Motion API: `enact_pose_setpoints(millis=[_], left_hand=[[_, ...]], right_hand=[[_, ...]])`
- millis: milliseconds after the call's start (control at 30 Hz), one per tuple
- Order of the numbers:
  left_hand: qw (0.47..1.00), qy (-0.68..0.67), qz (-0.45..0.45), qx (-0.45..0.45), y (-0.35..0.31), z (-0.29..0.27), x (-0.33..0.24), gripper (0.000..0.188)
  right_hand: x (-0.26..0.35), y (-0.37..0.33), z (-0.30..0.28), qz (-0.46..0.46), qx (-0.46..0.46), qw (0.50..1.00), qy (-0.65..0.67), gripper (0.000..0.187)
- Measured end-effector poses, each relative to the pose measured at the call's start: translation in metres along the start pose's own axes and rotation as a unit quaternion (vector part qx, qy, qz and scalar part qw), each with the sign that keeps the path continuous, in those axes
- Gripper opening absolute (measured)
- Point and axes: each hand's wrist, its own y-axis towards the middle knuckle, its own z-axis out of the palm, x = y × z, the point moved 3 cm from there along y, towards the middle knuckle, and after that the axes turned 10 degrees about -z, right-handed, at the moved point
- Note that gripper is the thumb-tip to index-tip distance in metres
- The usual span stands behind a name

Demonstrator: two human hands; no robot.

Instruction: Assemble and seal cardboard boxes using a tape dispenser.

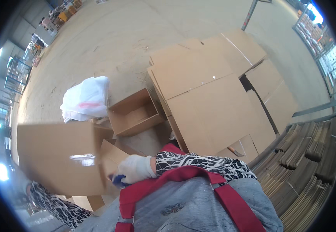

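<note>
A large brown cardboard box, blurred by motion, stands at the left with a shiny strip on its side. My left hand is at the box's lower left edge, its fingers smeared and partly hidden. In a white glove, my right hand is closed just right of the box, in front of a raised cardboard flap. Something small and dark blue shows at its fingertips; its kind is unclear. Past the hands, an open cardboard box has bare inner walls.
Wide cardboard sheets or flattened boxes spread across the centre right. White plastic sacking lies beyond the large box. Bundled cardboard stacks fill the right side below a metal rail. People and goods are far off at the upper left.
</note>
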Motion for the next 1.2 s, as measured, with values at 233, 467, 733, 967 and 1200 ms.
enact_pose_setpoints(millis=[233,467,733,967,1200], left_hand=[[0.793,-0.566,0.224,-0.031,-0.090,-0.151,-0.468,0.051],[0.558,-0.369,0.732,0.129,-0.279,-0.235,-0.864,0.078],[0.522,-0.174,0.835,-0.002,-0.383,-0.414,-1.055,0.092],[0.544,-0.215,0.811,0.035,-0.368,-0.373,-1.015,0.083],[0.601,-0.095,0.792,0.051,-0.329,-0.404,-0.993,0.070]], right_hand=[[-0.126,-0.141,-0.074,0.178,-0.254,0.950,0.027,0.021],[-0.130,-0.277,-0.035,0.438,-0.480,0.751,0.121,0.030],[-0.054,-0.282,0.110,0.505,-0.723,0.346,0.321,0.031],[-0.005,-0.272,0.168,0.483,-0.790,0.177,0.335,0.032],[-0.020,-0.349,0.126,0.354,-0.862,0.248,0.265,0.028]])
